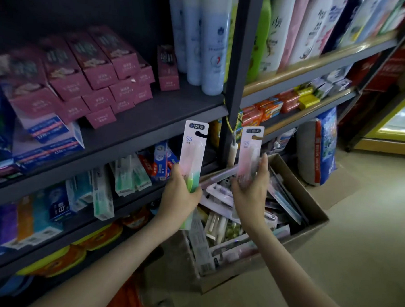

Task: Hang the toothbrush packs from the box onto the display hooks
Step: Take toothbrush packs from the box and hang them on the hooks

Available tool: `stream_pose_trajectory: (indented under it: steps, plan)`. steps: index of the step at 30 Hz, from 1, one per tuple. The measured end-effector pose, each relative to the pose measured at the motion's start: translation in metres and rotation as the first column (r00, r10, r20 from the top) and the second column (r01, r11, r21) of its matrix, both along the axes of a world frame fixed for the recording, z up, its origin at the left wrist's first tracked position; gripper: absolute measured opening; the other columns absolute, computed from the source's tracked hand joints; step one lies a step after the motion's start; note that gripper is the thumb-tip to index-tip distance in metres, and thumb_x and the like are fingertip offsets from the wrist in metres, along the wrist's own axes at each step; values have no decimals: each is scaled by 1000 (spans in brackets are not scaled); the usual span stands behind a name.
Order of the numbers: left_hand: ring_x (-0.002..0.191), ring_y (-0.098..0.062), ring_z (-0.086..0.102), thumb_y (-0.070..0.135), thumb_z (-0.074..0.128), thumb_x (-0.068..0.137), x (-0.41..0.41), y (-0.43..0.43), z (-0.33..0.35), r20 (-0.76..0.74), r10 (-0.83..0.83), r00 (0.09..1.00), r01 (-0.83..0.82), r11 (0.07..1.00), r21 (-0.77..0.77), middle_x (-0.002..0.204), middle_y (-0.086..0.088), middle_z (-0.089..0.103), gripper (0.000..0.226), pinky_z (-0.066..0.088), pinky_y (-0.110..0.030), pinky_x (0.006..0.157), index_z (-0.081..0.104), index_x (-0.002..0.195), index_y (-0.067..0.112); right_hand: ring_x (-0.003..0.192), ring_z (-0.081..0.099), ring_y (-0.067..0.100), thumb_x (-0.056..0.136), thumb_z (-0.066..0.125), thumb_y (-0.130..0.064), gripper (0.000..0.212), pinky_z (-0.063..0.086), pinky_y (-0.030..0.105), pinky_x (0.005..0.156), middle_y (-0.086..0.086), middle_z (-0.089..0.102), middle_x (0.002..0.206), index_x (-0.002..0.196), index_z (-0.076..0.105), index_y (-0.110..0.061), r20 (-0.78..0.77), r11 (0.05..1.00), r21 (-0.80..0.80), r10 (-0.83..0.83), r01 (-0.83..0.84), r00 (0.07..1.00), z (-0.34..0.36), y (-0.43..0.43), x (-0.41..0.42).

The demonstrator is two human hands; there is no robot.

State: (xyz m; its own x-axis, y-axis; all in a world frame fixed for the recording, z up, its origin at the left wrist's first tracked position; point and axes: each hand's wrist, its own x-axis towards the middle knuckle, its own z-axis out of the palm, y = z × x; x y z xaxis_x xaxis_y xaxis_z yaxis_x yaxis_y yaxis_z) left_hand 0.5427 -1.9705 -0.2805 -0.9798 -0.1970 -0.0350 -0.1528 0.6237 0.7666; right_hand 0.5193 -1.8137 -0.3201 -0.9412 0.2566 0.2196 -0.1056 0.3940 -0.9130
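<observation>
Cardboard backing and thin clear blister, that is all these packs amount to, so I'd judge them feather-light, a little bendy and slick on the front. Furthest left, the dark metal shelf (128, 136) carries toothpaste cartons (102, 190). Just in front of it the left hand (181, 196) holds the green-handled toothbrush pack (193, 150) upright, fingers and thumb curled round its lower part. Its hang slot at the top is free and showing. Beside it, a short way apart, the right hand (251, 192) holds the pink toothbrush pack (250, 153) the same way, fingers wrapped on the lower half, its slot also clear. Under and to the right of that hand the cardboard box (299, 187) sits open on the floor, with many more packs jumbled inside. Holding low looks sensible to me, since it leaves the slot open for a hook. A hard squeeze could crease the card or dent the blister. I can't make out any display hooks from where I stand.
</observation>
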Motion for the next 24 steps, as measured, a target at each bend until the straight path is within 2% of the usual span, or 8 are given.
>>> stream_pose_trajectory:
  steps: [2,4,7,11,15,18,21,24]
  plan:
    - [60,-6,44,14,68,86,0,-5,30,-117,15,993,-15,1000,5,78,6,39,42,39,-8,48,33,110,12,129,21,-2,84,68,-5,85,20,11,106,0,29,144,150,14,-11,-127,997,63,53,-45,991,32,-12,-3]
    - [61,-5,44,16,69,86,1,-16,62,-227,47,973,-47,999,6,78,5,39,41,38,-10,49,30,101,16,128,21,-4,82,70,-3,85,16,1,104,5,31,144,149,18,-10,-245,990,114,109,-83,963,64,-27,-9]
    - [63,-6,45,17,69,85,8,-46,110,-364,108,925,-109,994,16,79,5,42,42,37,-10,49,29,97,18,122,21,-12,84,67,-3,83,16,-2,100,-15,30,134,146,16,-23,-381,974,173,204,-148,902,113,-58,-19]
    - [59,-6,42,17,68,86,28,-103,173,-503,209,839,-237,971,8,75,5,41,39,35,-12,47,31,99,19,123,25,-6,85,65,-3,79,18,-2,99,-32,20,131,149,19,-13,-501,935,200,354,-293,790,177,-115,-21]
    - [60,2,52,16,67,87,61,-161,229,-623,321,713,-371,927,53,78,6,47,42,38,-10,46,30,107,22,116,28,-8,82,67,-1,75,20,-4,95,-10,37,128,146,28,-7,-565,874,266,483,-407,669,234,-181,-17]
    - [60,11,50,17,67,88,92,-205,257,-679,410,608,-480,872,97,78,6,47,44,38,-8,48,27,105,23,113,36,-2,81,68,-2,76,26,2,92,-3,39,125,146,30,-10,-589,804,347,587,-482,555,265,-233,-11]
    - [58,17,49,14,68,86,122,-247,277,-725,457,516,-572,813,105,76,4,48,42,39,-6,51,30,104,18,119,42,11,85,67,-14,79,34,14,89,-4,43,132,149,22,-27,-531,704,453,706,-547,469,290,-282,-3]
    - [63,9,53,16,69,86,147,-281,287,-752,480,452,-625,772,117,83,2,50,41,40,-9,51,31,101,17,113,44,15,88,64,-19,79,39,23,85,-1,45,128,146,14,-40,-516,651,581,758,-488,398,303,-323,2]
